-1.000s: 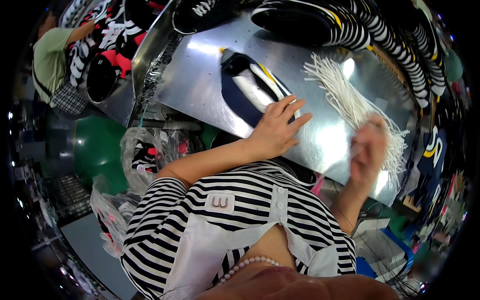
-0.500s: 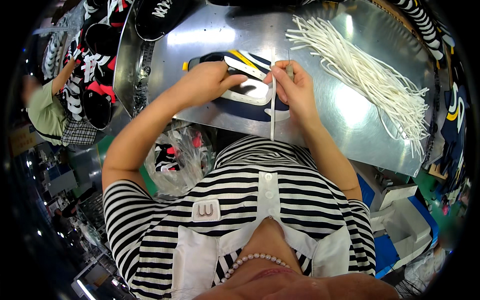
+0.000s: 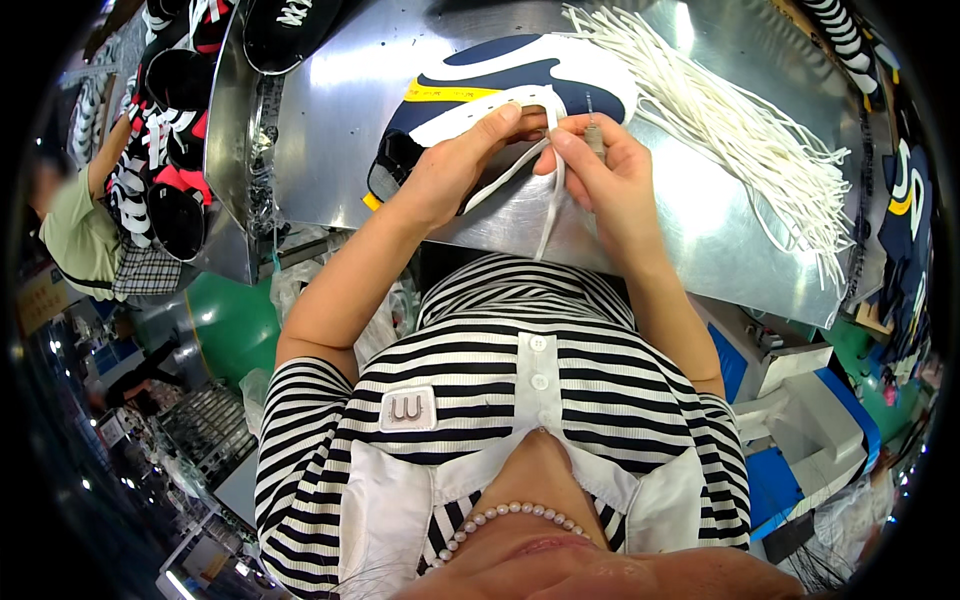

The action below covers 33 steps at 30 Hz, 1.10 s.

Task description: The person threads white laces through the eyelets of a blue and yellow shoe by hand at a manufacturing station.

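A navy shoe upper (image 3: 500,65) with white trim and a yellow stripe lies tilted on its side on the metal table. My left hand (image 3: 462,160) grips its white eyelet edge, the fingertips partly hidden inside the opening. At that edge my right hand (image 3: 610,170) pinches a white flat shoelace (image 3: 548,222), whose tail hangs down toward the table's near edge. Tucked between the right fingers is a small tool (image 3: 594,136) with a pale handle and a thin metal point facing away from me. The two hands almost touch.
A bundle of loose white laces (image 3: 725,140) lies across the right of the metal table (image 3: 340,170). A black shoe (image 3: 285,32) stands at the far left. Beyond the left edge are stacked shoes (image 3: 178,200) and another person's sleeve (image 3: 75,235). Navy uppers hang at right.
The shoe upper has been turned and tipped on its side, moving away and right. My left hand has shifted right to its eyelet edge. The lace, earlier held straight, now bends at the eyelets.
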Each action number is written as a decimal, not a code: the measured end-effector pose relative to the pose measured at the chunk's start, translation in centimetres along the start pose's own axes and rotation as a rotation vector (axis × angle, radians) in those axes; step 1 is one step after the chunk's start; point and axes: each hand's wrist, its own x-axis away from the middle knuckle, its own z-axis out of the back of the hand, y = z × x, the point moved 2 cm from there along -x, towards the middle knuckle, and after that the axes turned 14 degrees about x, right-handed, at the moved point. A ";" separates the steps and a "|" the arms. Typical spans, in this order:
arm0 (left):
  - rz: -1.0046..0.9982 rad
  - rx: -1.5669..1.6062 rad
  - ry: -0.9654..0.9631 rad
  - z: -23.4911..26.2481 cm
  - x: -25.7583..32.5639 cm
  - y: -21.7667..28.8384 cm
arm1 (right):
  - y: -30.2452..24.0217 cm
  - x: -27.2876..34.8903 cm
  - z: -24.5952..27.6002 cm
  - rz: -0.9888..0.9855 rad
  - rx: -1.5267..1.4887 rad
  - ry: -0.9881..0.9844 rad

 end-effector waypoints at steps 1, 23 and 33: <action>-0.056 0.056 -0.034 0.5 -0.3 -0.9 | 0.5 -0.2 -0.2 0.028 0.036 0.010; -0.409 -0.333 0.204 0.4 1.7 -2.2 | -0.3 1.3 0.7 0.323 0.581 0.005; -0.870 -1.149 0.090 -1.7 2.2 -0.9 | 0.2 -1.0 -0.5 0.428 0.898 0.138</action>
